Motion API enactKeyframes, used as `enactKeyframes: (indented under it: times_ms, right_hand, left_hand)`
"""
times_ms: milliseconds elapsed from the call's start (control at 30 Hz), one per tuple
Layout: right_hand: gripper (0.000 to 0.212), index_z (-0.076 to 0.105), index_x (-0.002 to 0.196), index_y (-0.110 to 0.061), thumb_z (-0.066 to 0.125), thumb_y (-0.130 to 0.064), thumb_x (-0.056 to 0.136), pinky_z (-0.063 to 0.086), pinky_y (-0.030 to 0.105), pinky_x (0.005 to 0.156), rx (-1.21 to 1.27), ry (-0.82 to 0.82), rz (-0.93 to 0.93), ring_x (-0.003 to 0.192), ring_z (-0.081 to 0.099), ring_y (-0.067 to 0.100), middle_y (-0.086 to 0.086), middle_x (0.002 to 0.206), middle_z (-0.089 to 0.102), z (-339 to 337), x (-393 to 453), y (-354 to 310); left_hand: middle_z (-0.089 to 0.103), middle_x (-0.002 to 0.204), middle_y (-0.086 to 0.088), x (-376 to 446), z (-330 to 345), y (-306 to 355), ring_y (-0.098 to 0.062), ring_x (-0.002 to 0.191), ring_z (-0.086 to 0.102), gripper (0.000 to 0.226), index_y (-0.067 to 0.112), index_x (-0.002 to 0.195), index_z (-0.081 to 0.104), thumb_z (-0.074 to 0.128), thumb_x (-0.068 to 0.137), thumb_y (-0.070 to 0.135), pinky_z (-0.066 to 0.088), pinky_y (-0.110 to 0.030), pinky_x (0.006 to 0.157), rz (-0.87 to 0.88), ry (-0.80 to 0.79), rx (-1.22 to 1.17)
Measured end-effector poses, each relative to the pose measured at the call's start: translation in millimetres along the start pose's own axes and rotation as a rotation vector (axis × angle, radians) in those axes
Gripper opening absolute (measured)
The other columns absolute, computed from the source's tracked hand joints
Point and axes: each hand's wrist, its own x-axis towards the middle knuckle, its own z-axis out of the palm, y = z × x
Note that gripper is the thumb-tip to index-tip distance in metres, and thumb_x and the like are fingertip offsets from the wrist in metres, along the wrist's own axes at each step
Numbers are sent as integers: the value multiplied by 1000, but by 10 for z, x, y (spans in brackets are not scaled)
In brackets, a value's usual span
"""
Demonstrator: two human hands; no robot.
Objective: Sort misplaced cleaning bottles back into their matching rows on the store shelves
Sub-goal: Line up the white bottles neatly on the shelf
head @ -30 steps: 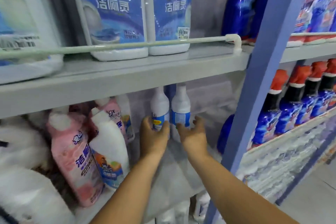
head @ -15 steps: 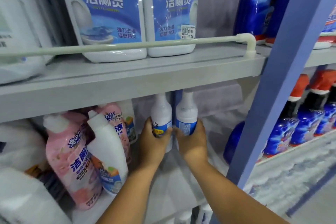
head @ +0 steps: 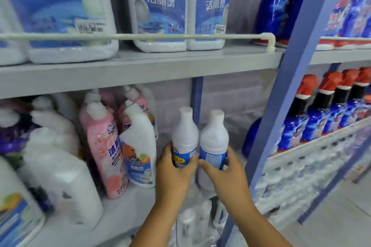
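Two bare arms coming up from 6 o'clock, no sleeves, no watch, no rings. Left hand (head: 174, 168) and right hand (head: 224, 172) both bare, no gloves. Short, plain nails on fingers (head: 204, 164).

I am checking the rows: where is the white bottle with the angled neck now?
In the head view, the white angled-neck bottle stands on the lower shelf, left of centre, between the pink bottle and the left hand.

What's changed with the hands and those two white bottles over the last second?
Both hands closed in: left hand now grips the left white bottle, right hand the right white bottle. Bottles remain upright, side by side; the pink bottle hasn't moved.
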Motion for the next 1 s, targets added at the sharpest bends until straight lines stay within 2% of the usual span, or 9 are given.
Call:
enactKeyframes:
  times_ms: [133, 233, 367, 467, 567, 633, 767, 933, 1000]
  right_hand:
    - [43, 61, 108, -42, 87, -28, 76, 52, 14, 68, 21, -34, -18, 90, 65, -9, -19, 102, 69, -180, -313, -92]
    - [44, 62, 108, -41, 88, -29, 75, 52, 9, 65, 61, -106, -35, 89, 64, -11, -20, 101, 69, -333, -576, -196]
    - [44, 64, 104, -44, 90, -33, 70, 57, 18, 67, 120, -227, -49, 86, 69, -2, -23, 92, 71, -482, -890, -456]
    - [44, 65, 105, -45, 90, -37, 69, 58, 23, 70, 160, -319, -81, 82, 72, 3, -27, 92, 71, -420, -1199, -678]
    - [47, 68, 110, -41, 90, -38, 68, 61, 33, 75, 212, -419, -100, 86, 73, 6, -20, 96, 74, -215, -1536, -969]
    - [48, 70, 110, -37, 90, -37, 67, 61, 33, 74, 233, -498, -124, 81, 73, 6, -15, 94, 76, -30, -1757, -1232]
    - [39, 71, 103, -35, 89, -35, 68, 55, 19, 59, 296, -628, -194, 76, 71, 0, -14, 91, 76, 387, -2206, -1730]
    - [35, 74, 99, -38, 88, -39, 67, 58, 23, 61, 337, -756, -264, 80, 71, 3, -14, 93, 77, 1040, -2877, -2303]
    - [35, 75, 100, -38, 88, -41, 67, 58, 24, 64, 345, -790, -303, 81, 72, 4, -14, 94, 77, 1357, -3167, -2537]
  left_hand:
    - [74, 104, 21, -464, -194, 180, 6, 89, 70, 45, 42, 111, 59, 87, 76, 39, 56, -17, 76, -41, 5, -12]
    - [75, 101, 23, -853, -403, 368, 6, 87, 71, 46, 41, 115, 61, 86, 76, 36, 53, -14, 72, -67, 85, -22]
    - [73, 90, 32, -1318, -794, 681, 9, 82, 70, 41, 46, 108, 61, 84, 79, 28, 52, -10, 65, -65, 221, -14]
    - [73, 89, 31, -1684, -1203, 902, 8, 79, 71, 37, 43, 103, 63, 83, 81, 22, 54, -11, 63, -40, 304, 14]
    - [75, 94, 26, -2040, -1694, 1171, 3, 83, 73, 35, 38, 108, 66, 82, 82, 21, 57, -19, 71, -50, 371, 45]
    - [77, 96, 20, -2243, -2046, 1353, -1, 86, 74, 36, 34, 112, 68, 82, 82, 22, 59, -25, 74, -41, 427, 56]
    - [77, 92, 22, -2601, -2740, 1656, 1, 82, 73, 31, 33, 110, 67, 80, 85, 20, 56, -14, 64, 10, 528, 85]
    - [78, 95, 11, -2924, -3747, 1963, 1, 78, 72, 28, 30, 109, 68, 80, 85, 22, 53, -11, 59, 52, 641, 126]
    - [78, 92, 12, -3040, -4217, 2046, 2, 76, 72, 26, 31, 106, 68, 79, 86, 20, 52, -10, 57, 76, 666, 128]
